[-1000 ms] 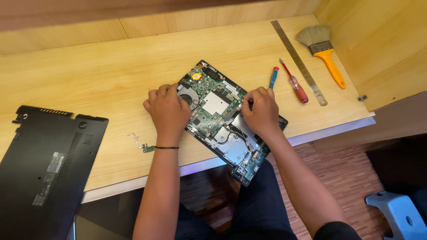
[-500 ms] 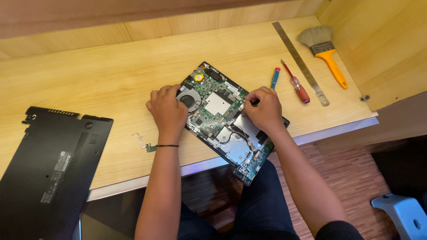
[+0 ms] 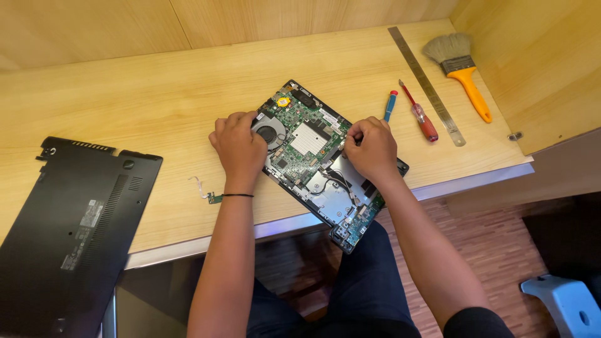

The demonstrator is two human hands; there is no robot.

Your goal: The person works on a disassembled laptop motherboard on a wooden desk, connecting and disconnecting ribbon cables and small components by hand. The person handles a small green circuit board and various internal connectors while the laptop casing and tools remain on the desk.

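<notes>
An opened laptop base (image 3: 316, 164) lies tilted on the wooden desk (image 3: 144, 94), its green circuit board, round fan and silver plate exposed; its near corner hangs past the desk edge. My left hand (image 3: 239, 148) rests on the laptop's left edge beside the fan, fingers curled down onto it. My right hand (image 3: 370, 149) presses on the right side of the board, fingertips pinched at a spot near the silver heat plate. What the fingertips hold is hidden.
A black laptop bottom cover (image 3: 69, 225) lies at the left, overhanging the desk edge. A small green part with a white cable (image 3: 206, 191) sits near my left wrist. A blue screwdriver (image 3: 390, 105), red screwdriver (image 3: 421, 117), steel ruler (image 3: 426, 84) and orange-handled brush (image 3: 460, 69) lie right.
Both hands stay on the laptop with only small finger shifts. The view has drifted a little, so the desk items sit slightly lower and to the right in the picture.
</notes>
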